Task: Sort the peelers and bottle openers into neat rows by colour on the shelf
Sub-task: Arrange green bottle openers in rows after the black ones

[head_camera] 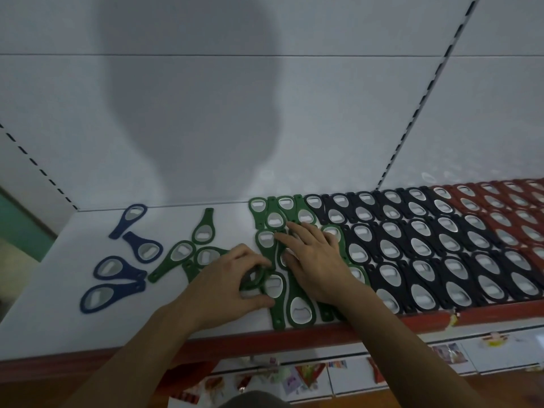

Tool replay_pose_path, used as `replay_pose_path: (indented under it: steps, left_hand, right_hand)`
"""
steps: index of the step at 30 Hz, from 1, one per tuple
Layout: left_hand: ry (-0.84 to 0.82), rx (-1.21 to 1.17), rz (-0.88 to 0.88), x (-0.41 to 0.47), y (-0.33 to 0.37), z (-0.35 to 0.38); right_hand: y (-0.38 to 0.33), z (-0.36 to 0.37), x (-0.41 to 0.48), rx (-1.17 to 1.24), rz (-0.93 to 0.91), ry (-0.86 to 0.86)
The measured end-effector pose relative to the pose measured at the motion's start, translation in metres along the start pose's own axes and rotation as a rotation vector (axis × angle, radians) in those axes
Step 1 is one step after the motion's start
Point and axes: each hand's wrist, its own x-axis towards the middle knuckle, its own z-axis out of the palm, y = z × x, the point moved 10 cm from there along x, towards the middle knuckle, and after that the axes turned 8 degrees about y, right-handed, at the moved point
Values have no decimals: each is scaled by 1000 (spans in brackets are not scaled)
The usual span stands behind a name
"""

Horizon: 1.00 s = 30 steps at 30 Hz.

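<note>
Gripping green opener point(250, 287) near shelf edge point(235, 338)

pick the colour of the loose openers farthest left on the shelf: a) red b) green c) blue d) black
c: the blue bottle openers lie scattered at the left end of the shelf, past the loose green bottle openers.

Colour-sorted bottle openers point(390, 248) on shelf point(59, 319)
</note>
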Motion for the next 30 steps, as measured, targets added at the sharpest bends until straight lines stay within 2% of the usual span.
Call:
replay_pose_path:
  steps: [2, 4, 6, 7, 9, 16, 19, 21, 23, 24, 27, 29, 30]
  left_hand:
    - [154, -268, -120, 7, -11, -25]
    - [331, -875, -341, 15, -29, -45]
    - [411, -1483, -531, 23, -35, -44]
    - [420, -1642, -577, 28, -32, -41]
    - [401, -1735, -615, 35, -26, -33]
    - [505, -1500, -753, 29, -52, -26]
    - [511, -1401, -749, 26, -63, -39]
    - [516, -1252, -760, 24, -80, -48]
    - [500, -1003, -734, 21, -96, -54]
    - [469, -792, -659, 23, -99, -60]
    - [202, -36, -302, 34, -79, -57]
    - [2, 144, -188, 31, -73, -38]
    - [-41, 181, -161, 29, -73, -35]
  right_hand:
    - [-2, -9, 2, 79, 11, 56]
    - [-7, -27, 4, 192, 11, 182]
    - [-19, -43, 10, 387, 21, 259]
    - [-26, -46, 13, 498, 39, 248]
    - [-42, -48, 22, 663, 68, 210]
    - [-37, -35, 40, 818, 216, 264]
    - [-16, -38, 47, 982, 302, 337]
    - [1, -40, 58, 1079, 376, 370]
    - [14, -38, 74, 1118, 446, 353]
    - [16, -36, 84, 1115, 458, 332]
    - [4, -30, 120, 861, 338, 248]
    - [-17, -26, 140, 622, 193, 217]
    - [-27, -23, 149, 545, 139, 209]
